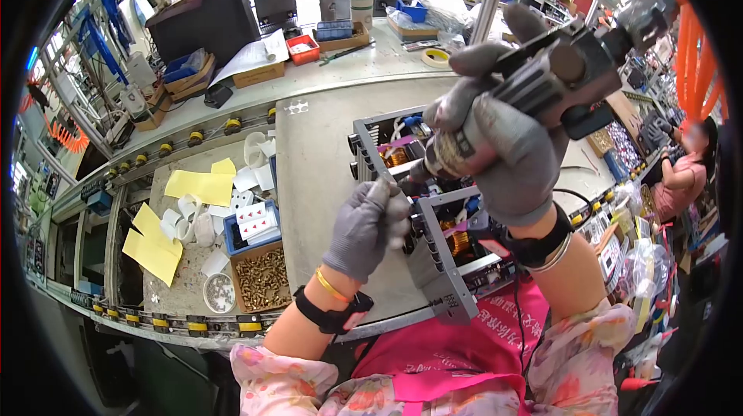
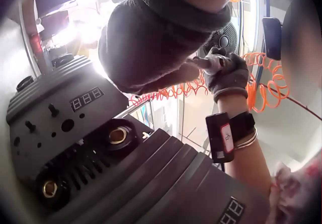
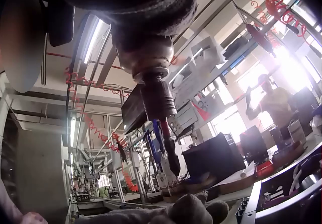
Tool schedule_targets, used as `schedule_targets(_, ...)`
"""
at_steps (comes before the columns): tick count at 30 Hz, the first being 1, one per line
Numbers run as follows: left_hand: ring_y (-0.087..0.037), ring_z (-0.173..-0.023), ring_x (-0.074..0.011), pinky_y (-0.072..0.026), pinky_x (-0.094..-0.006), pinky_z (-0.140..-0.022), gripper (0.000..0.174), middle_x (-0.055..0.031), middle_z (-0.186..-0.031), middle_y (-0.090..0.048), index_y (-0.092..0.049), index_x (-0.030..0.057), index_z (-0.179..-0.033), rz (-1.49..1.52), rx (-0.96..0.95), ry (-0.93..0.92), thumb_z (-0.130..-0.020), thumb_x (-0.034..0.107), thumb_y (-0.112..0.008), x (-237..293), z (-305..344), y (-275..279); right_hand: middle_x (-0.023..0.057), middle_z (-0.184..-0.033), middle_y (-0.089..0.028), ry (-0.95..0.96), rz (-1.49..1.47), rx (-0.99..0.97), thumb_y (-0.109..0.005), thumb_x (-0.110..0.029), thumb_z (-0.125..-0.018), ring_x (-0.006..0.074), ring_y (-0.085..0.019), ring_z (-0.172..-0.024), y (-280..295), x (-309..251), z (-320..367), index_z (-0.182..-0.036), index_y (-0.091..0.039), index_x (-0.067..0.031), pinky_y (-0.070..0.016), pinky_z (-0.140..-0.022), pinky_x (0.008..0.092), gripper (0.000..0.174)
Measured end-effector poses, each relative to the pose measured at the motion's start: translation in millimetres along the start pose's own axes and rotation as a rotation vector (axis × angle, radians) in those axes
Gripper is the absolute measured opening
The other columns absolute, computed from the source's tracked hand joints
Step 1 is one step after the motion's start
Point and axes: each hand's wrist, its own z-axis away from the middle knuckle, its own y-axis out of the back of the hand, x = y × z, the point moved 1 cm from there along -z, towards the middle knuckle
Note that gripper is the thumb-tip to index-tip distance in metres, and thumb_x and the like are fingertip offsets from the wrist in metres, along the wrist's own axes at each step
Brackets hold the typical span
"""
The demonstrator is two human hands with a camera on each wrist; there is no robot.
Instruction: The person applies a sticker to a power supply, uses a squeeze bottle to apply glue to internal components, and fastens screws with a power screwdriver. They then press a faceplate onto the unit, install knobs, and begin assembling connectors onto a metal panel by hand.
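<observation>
1. The fingertips (image 1: 385, 193) of the left hand (image 1: 365, 229) are bunched close together. They sit just under the front end of the power screwdriver (image 1: 559, 68). I cannot tell if something small is pinched between them.
2. The fingers (image 1: 472, 58) of the right hand (image 1: 507, 149) are curled tight around the power screwdriver. The hand holds it up in the air, tipped down toward the left hand.
3. Both hands wear grey gloves.
4. Right below the hands is an open metal case (image 1: 437, 280) with wires and coils inside. It stands on the grey table (image 1: 317, 160), close to the person.
5. To the left of the table are a box of gold screws (image 1: 263, 280), a blue tray (image 1: 231, 244) with white cards and some yellow papers (image 1: 203, 186).
6. An orange curly hose (image 1: 693, 52) hangs far off on the right.
</observation>
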Motion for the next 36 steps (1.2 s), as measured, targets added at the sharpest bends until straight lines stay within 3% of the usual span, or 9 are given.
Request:
schedule_targets(4, -0.058, -0.053, -0.0151, -0.0463, -0.0242, -0.039, 0.033, -0.0079, -0.072, -0.059, -0.049, 0.0032, -0.103, 0.091, -0.046, 0.02, -0.098, 0.036, -0.049, -2.9, -3.7, 2.9, 0.0168, -0.111, -0.058, -0.171, 0.048, 0.057, -0.055, -0.004, -0.079, 0.0198, -0.063, -0.079, -6.1, 7.5, 6.2, -0.143, -0.025, -0.0031, -0.0553, -0.076, 0.042, 0.071)
schedule_targets(11, -0.05, -0.042, -0.0115, -0.036, -0.0228, -0.03, 0.038, -0.0043, -0.063, -0.056, -0.05, 0.0078, -0.093, 0.143, -0.117, 0.04, -0.095, 0.045, -0.049, -5.3, -9.0, 5.8, 0.0109, -0.095, -0.063, -0.147, -0.148, 0.041, -0.061, 0.004, -0.082, 0.0182, -0.065, -0.081, -9.4, 24.4, 10.2, -0.118, -0.048, 0.0017, -0.0561, -0.07, 0.0312, 0.039)
schedule_targets(22, -0.036, -0.027, -0.01, -0.0277, -0.0212, -0.025, 0.04, -0.0016, -0.045, -0.047, -0.054, 0.0102, -0.088, 0.212, -0.163, 0.089, -0.095, 0.049, -0.048, -0.4, -14.5, 11.7, 0.0151, -0.109, -0.057, -0.03, -0.15, -0.014, -0.058, -0.003, -0.081, 0.0191, -0.063, -0.081, -19.2, 40.5, 13.4, -0.142, -0.026, -0.0062, -0.0553, -0.074, 0.0394, 0.07)
schedule_targets(24, -0.037, -0.027, -0.0091, -0.0265, -0.0201, -0.025, 0.043, -0.002, -0.047, -0.049, -0.056, 0.0097, -0.092, 0.172, -0.141, 0.118, -0.093, 0.052, -0.049, 6.6, -7.5, 8.0, 0.0117, -0.106, -0.058, -0.062, -0.079, 0.026, -0.056, 0.008, -0.079, 0.0171, -0.064, -0.081, -17.0, 38.8, 12.1, -0.14, -0.028, -0.0056, -0.0557, -0.07, 0.0323, 0.069)
schedule_targets(27, -0.056, -0.049, -0.0148, -0.0473, -0.0259, -0.045, 0.051, -0.0073, -0.072, -0.061, -0.06, 0.0052, -0.104, -0.083, -0.127, -0.076, -0.088, 0.054, -0.058, 29.1, -4.4, 24.7, 0.017, -0.109, -0.057, -0.136, 0.014, 0.065, -0.057, -0.007, -0.079, 0.0204, -0.063, -0.081, -15.9, 33.6, 3.3, -0.143, -0.025, -0.0054, -0.0553, -0.075, 0.0424, 0.071)
schedule_targets(30, -0.063, -0.092, -0.0251, -0.0532, -0.0353, -0.079, 0.065, -0.0163, -0.104, -0.061, -0.054, 0.0002, -0.12, -1.232, 0.305, -1.103, -0.076, 0.044, -0.073, 28.5, -25.3, 33.2, 0.0168, -0.109, -0.057, -0.065, 0.071, 0.067, -0.055, -0.005, -0.078, 0.0204, -0.063, -0.081, -9.9, 38.1, -10.0, -0.143, -0.026, -0.0044, -0.0553, -0.075, 0.0418, 0.071)
schedule_targets(31, -0.045, -0.123, -0.0366, -0.0383, -0.0424, -0.103, 0.072, -0.0253, -0.13, -0.046, -0.053, 0.0041, -0.127, -1.373, 0.264, -0.896, -0.067, 0.035, -0.078, 26.9, -28.1, 38.7, 0.0165, -0.109, -0.058, -0.11, 0.084, 0.084, -0.053, -0.003, -0.077, 0.0207, -0.063, -0.08, -7.4, 40.9, -11.4, -0.142, -0.027, -0.0027, -0.0554, -0.075, 0.0408, 0.07)
schedule_targets(34, -0.038, -0.125, -0.0435, -0.0344, -0.0468, -0.104, 0.072, -0.0297, -0.138, -0.035, -0.057, 0.0167, -0.122, -1.505, 0.275, -0.763, -0.062, 0.052, -0.077, 15.7, -52.3, 31.2, 0.0123, -0.092, -0.061, -0.123, 0.035, 0.124, -0.057, 0.002, -0.078, 0.0166, -0.064, -0.074, -8.9, 54.4, -16.6, -0.126, -0.042, 0.0028, -0.0527, -0.063, 0.029, 0.051)
schedule_targets(36, -0.034, -0.128, -0.0459, -0.0317, -0.0466, -0.106, 0.056, -0.0303, -0.145, -0.025, -0.061, 0.0177, -0.111, -1.443, 0.283, -0.598, -0.062, 0.042, -0.075, 13.8, -59.4, 22.8, 0.0097, -0.084, -0.063, -0.107, 0.039, 0.141, -0.059, 0.002, -0.077, 0.0141, -0.064, -0.071, -9.0, 63.8, -17.7, -0.118, -0.049, 0.0055, -0.0511, -0.059, 0.025, 0.041)
